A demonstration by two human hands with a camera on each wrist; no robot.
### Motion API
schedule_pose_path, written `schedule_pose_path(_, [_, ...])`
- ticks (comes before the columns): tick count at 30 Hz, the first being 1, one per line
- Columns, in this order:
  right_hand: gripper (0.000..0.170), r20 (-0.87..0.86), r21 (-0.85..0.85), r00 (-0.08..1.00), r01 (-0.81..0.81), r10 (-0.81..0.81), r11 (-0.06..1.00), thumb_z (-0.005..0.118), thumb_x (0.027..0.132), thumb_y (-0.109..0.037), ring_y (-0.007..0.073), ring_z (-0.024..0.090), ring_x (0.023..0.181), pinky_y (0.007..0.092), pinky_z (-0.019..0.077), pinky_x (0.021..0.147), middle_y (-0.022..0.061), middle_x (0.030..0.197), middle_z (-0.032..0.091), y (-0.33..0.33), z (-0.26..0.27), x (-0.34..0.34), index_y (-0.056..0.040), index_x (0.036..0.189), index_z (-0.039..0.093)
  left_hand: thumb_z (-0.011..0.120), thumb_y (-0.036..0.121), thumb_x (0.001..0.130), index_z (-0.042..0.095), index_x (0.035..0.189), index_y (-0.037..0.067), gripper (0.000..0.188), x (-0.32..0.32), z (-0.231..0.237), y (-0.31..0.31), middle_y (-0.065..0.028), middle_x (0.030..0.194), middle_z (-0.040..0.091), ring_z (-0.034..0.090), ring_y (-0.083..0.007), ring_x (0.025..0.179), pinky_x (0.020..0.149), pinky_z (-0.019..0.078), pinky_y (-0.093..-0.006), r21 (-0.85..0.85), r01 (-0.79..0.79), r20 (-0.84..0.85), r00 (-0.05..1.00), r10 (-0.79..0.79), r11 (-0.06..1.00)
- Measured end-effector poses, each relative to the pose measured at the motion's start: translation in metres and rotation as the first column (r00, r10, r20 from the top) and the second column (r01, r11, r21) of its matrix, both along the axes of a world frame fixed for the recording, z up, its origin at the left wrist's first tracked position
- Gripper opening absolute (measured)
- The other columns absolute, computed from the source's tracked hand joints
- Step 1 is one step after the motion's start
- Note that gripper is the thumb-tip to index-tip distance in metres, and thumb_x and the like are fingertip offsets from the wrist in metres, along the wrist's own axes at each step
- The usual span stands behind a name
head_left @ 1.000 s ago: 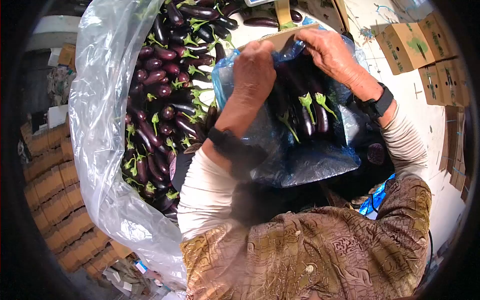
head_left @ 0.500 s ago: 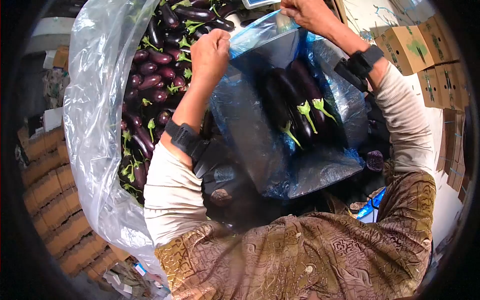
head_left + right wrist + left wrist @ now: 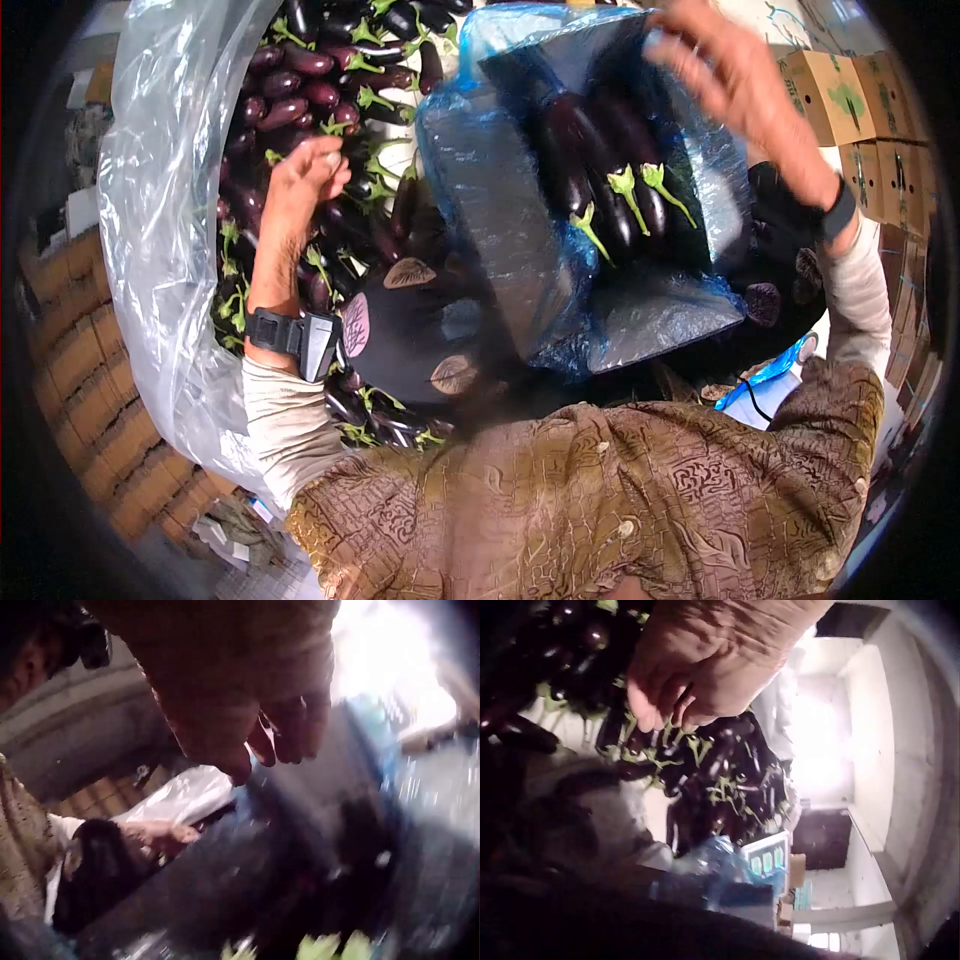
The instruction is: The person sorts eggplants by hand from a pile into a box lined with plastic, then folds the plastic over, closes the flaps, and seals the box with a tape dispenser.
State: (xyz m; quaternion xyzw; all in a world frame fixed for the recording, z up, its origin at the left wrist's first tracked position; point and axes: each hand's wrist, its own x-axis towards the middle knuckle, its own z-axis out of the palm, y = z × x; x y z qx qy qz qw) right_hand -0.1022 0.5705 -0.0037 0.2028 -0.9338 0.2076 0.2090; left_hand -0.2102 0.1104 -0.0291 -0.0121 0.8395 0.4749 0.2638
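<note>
Nearest, the person is wearing a patterned brown garment (image 3: pixel 600 490), and pale sleeves are running from it toward both hands. A dark leaf-patterned cloth (image 3: pixel 400 335) is lying below and to the right of the left hand. Just behind each hand, a black wristband is circling the wrist.

Farther out, a box with a blue plastic liner (image 3: pixel 660 325) is standing between the two hands, nearer the right one. Inside it, long dark eggplants (image 3: pixel 572 190) are lying side by side, below and to the left of the right hand, their green stems pointing back at the person. The right hand (image 3: pixel 735 85) is hovering over the box's far right corner, blurred, with fingers spread loosely and gripping nothing; whether a fingertip is touching the liner, one cannot tell.

The left hand (image 3: pixel 308 175) is hanging over a heap of eggplants (image 3: pixel 285 110), its fingers loosely bent and holding nothing that shows; contact with a stem below is hard to judge. The heap is spreading under the left hand and beyond it. To that hand's left, a clear plastic sheet (image 3: pixel 150 250) is bordering the heap.

Farther off, cardboard cartons (image 3: pixel 815 100) are standing to the right of the right hand, stacked cardboard (image 3: pixel 110 400) is lying well left of the left hand, and a lit display (image 3: pixel 767 860) is showing beyond the liner in the left wrist view.
</note>
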Motion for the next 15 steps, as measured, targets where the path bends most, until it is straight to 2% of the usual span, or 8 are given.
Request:
schedule_pose_path(2, [0.029,0.209,0.055,0.960,-0.199,0.184,0.978,0.069,0.084,-0.027,0.0338,0.060,0.094,0.0418,0.0509,0.077,0.0144,0.097,0.058,-0.034,-0.018,0.027,-0.0059,0.103,0.060,0.060,0.014,0.096,0.061,0.120,0.000,0.027,0.030,-0.029,-0.037,-0.0063,0.098,0.068,0.067,-0.0133,0.083,0.072,0.0538,-0.0231,0.090,-0.214,0.108,0.973,0.204,0.973])
schedule_pose_path(3, [0.043,0.347,0.043,0.901,-0.293,0.261,0.955,0.074,0.078,-0.031,0.0337,0.054,0.114,0.0430,0.0492,0.085,0.0155,0.117,0.057,-0.052,-0.038,0.041,-0.0070,0.111,0.060,0.059,0.009,0.096,0.060,0.120,0.001,0.026,0.048,-0.048,-0.056,-0.0072,0.096,0.068,0.067,-0.0139,0.080,0.069,0.0542,-0.0225,0.120,-0.282,0.129,0.955,0.266,0.952])
schedule_pose_path(5, [0.059,0.352,0.249,0.871,-0.440,0.343,0.863,0.077,0.074,-0.037,0.0353,0.041,0.133,0.0484,0.0429,0.096,0.0160,0.138,0.047,-0.083,-0.069,0.063,-0.0092,0.122,0.058,0.059,0.006,0.095,0.060,0.120,0.000,0.026,0.097,-0.083,-0.083,-0.0078,0.093,0.068,0.066,-0.0143,0.077,0.065,0.0539,-0.0221,0.151,-0.427,0.176,0.899,0.401,0.892])
schedule_pose_path(7, [0.071,0.445,0.291,0.859,-0.407,0.254,0.866,0.078,0.071,-0.042,0.0364,0.028,0.142,0.0535,0.0345,0.104,0.0153,0.151,0.035,-0.095,-0.113,0.064,-0.0109,0.130,0.054,0.058,0.004,0.095,0.060,0.119,-0.001,0.025,0.159,-0.111,-0.105,-0.0086,0.092,0.068,0.066,-0.0146,0.075,0.063,0.0534,-0.0238,0.175,-0.476,0.186,0.876,0.446,0.862])
schedule_pose_path(9, [0.071,0.453,0.281,0.856,-0.404,0.250,0.871,0.078,0.069,-0.046,0.0370,0.024,0.145,0.0535,0.0305,0.108,0.0140,0.157,0.028,-0.094,-0.121,0.054,-0.0133,0.128,0.055,0.058,0.004,0.093,0.060,0.119,0.002,0.026,0.240,-0.094,-0.091,-0.0099,0.091,0.068,0.066,-0.0160,0.073,0.061,0.0525,-0.0253,0.265,-0.747,0.347,0.664,0.662,0.610])
schedule_pose_path(11, [0.070,0.512,0.392,0.851,-0.350,0.115,0.851,0.077,0.070,-0.046,0.0356,0.023,0.145,0.0529,0.0303,0.109,0.0108,0.161,0.022,-0.099,-0.117,0.052,-0.0133,0.128,0.055,0.059,0.008,0.092,0.064,0.117,0.004,0.026,0.333,-0.199,-0.132,-0.0109,0.088,0.069,0.066,-0.0178,0.074,0.064,0.0530,-0.0284,0.034,-0.762,0.423,0.597,0.681,0.647])
schedule_pose_path(13, [0.069,0.454,0.416,0.888,-0.276,0.065,0.866,0.074,0.075,-0.047,0.0348,0.025,0.145,0.0528,0.0311,0.108,0.0091,0.162,0.018,-0.094,-0.128,0.045,-0.0122,0.131,0.053,0.060,0.013,0.089,0.067,0.112,0.005,0.026,0.391,-0.170,-0.107,-0.0112,0.088,0.070,0.067,-0.0189,0.076,0.067,0.0536,-0.0298,-0.339,-0.431,0.245,0.818,0.520,0.836])
schedule_pose_path(15, [0.069,0.339,0.472,0.940,-0.139,-0.034,0.871,0.069,0.081,-0.048,0.0354,0.027,0.144,0.0529,0.0322,0.107,0.0107,0.162,0.019,-0.091,-0.147,0.036,-0.0114,0.136,0.048,0.058,0.027,0.092,0.068,0.105,0.008,0.025,0.471,-0.218,-0.111,-0.0049,0.085,0.067,0.061,-0.0156,0.076,0.066,0.0501,-0.0332,-0.373,-0.430,0.337,0.763,0.552,0.822])
